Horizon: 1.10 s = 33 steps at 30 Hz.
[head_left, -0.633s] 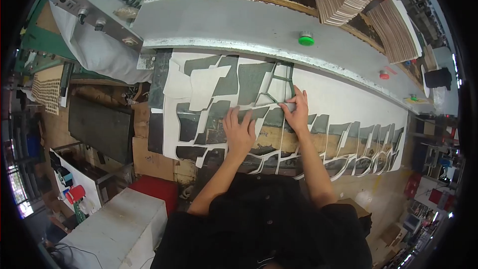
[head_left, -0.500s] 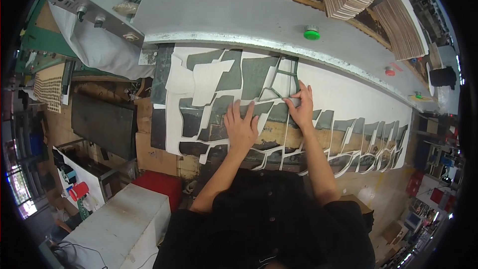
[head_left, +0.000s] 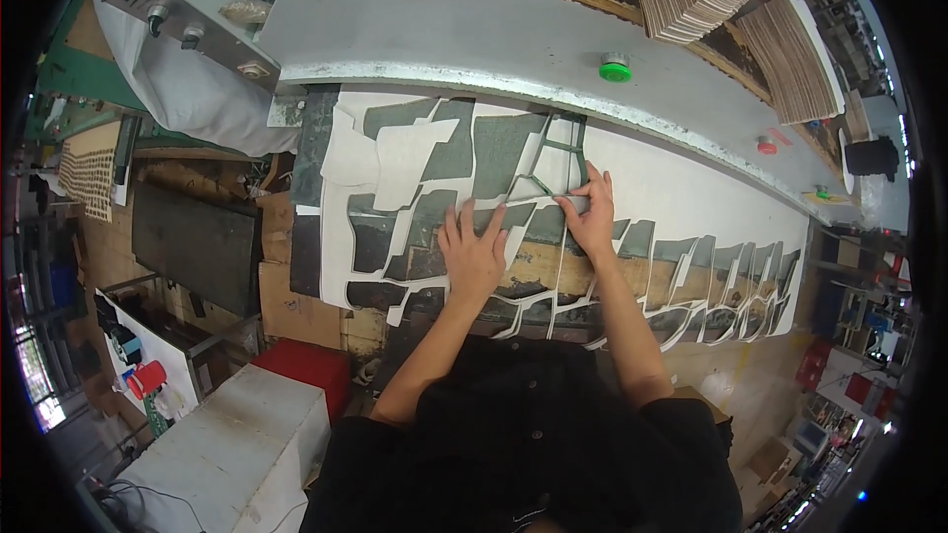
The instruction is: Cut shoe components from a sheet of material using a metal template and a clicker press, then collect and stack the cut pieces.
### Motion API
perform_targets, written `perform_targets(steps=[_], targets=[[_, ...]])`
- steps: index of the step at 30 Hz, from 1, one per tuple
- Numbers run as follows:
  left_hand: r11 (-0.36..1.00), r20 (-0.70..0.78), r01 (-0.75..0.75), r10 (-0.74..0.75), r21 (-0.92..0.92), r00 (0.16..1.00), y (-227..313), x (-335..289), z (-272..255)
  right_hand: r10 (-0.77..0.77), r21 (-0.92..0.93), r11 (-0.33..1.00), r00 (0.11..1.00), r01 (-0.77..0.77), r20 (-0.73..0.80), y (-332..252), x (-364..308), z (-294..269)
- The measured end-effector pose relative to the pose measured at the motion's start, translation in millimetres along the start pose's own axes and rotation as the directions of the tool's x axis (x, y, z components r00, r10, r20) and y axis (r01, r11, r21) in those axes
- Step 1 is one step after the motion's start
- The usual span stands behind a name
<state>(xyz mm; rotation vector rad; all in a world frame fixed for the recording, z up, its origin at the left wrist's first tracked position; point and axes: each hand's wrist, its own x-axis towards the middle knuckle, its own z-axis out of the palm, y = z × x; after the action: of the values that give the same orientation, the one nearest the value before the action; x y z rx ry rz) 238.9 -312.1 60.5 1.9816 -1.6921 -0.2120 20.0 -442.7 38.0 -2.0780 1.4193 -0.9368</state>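
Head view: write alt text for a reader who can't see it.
A person's left hand is spread over a white sheet with shaped cutouts; the right hand touches a green frame on it. A grey beam lies beyond.

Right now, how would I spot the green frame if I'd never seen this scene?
Find the long grey beam across the top, then the white cut-up sheet below it. Near the sheet's upper middle, at the right hand, is the green frame. Its thin walls and crossbars set it apart from the dark gaps to its left.

No lettering, label, number or sign can be read on anything here.
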Motion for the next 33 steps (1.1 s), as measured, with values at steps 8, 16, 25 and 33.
perform_targets(steps=[8,16,25,33], targets=[[1.000,0.003,0.009,-0.009,0.001,1.000,-0.8,1.7,1.5,-0.012,-0.009,1.000,1.000,0.012,-0.002,-0.3,3.1,-0.1],[1.000,0.006,0.010,-0.010,-0.023,1.000,0.6,3.7,-11.6,-0.017,-0.004,1.000,0.994,0.017,-0.107,-25.4,7.0,-4.7],[0.931,0.097,-0.031,0.071,-0.364,0.993,-8.4,-28.1,-67.9,-0.047,0.136,0.990,0.999,0.044,0.022,-83.0,70.9,-34.7],[0.936,0.196,-0.163,0.231,-0.311,0.953,10.2,3.4,-59.1,0.136,0.014,0.990,0.972,-0.141,0.192,-129.8,164.3,-73.9]])
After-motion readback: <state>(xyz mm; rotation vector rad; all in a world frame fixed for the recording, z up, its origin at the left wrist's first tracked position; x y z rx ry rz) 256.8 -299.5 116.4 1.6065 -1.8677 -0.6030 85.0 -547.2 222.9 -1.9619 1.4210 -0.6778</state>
